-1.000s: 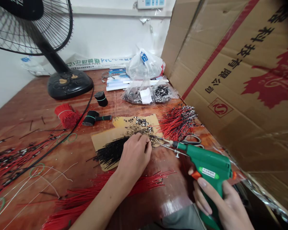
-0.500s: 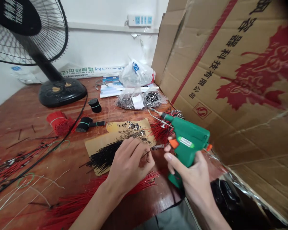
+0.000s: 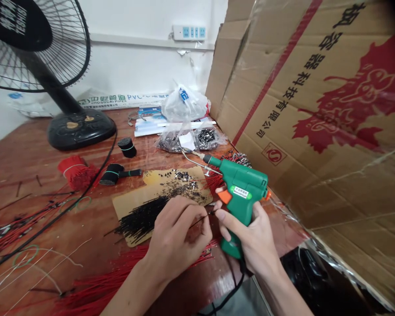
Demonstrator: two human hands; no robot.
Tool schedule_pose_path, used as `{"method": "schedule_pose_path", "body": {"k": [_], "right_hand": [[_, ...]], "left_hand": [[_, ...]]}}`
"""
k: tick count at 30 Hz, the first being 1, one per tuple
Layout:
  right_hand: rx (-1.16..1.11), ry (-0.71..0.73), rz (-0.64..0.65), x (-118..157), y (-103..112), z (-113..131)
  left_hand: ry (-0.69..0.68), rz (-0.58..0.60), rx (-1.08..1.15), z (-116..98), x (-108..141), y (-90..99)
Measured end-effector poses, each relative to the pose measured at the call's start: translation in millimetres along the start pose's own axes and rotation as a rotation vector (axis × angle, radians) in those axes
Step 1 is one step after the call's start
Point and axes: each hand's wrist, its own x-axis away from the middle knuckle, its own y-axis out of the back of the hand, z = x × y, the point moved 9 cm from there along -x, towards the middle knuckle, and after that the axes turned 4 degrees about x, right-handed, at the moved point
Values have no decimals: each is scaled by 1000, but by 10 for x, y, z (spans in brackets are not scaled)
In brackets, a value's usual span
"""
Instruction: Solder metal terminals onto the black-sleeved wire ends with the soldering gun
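Observation:
My left hand [image 3: 179,239] is closed in a pinch on a thin black wire [image 3: 199,221] above the table. In my right hand [image 3: 255,235] is a green soldering gun [image 3: 245,177] with an orange trigger, its tip pointing up and left. The thumb and a fingertip of that hand meet at the wire's end, by a tiny dark piece. Beneath and beyond the hands lies a tan board [image 3: 123,204]. It carries a pile of cut black wires [image 3: 141,219] and scattered small metal parts [image 3: 183,175]. Red wires [image 3: 102,278] lie under my left forearm.
A black fan [image 3: 80,129] stands at the back left. Tied red wires [image 3: 74,169] and a black wire bundle [image 3: 127,148] sit nearby. Plastic bags of small parts [image 3: 187,139] lie at the back. A large cardboard box [image 3: 283,131] walls off the right side.
My right hand has brought the soldering gun left, closer to my left hand. Its thumb and fingertip have come together at the end of the black wire. The view has shifted slightly.

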Motion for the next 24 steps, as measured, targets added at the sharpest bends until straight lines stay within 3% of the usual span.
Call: {"method": "schedule_pose_path", "body": {"k": [12,16,24], "right_hand": [[-212,-91,61,-10,-84,-107],[-229,-82,97,-16,-105,-124],[-224,-155,45,-9,-99,-168]], "left_hand": [[72,1,113,22,-17,52],[33,11,83,7,-18,56],[-132,18,-32,-75,-7,45]]}}
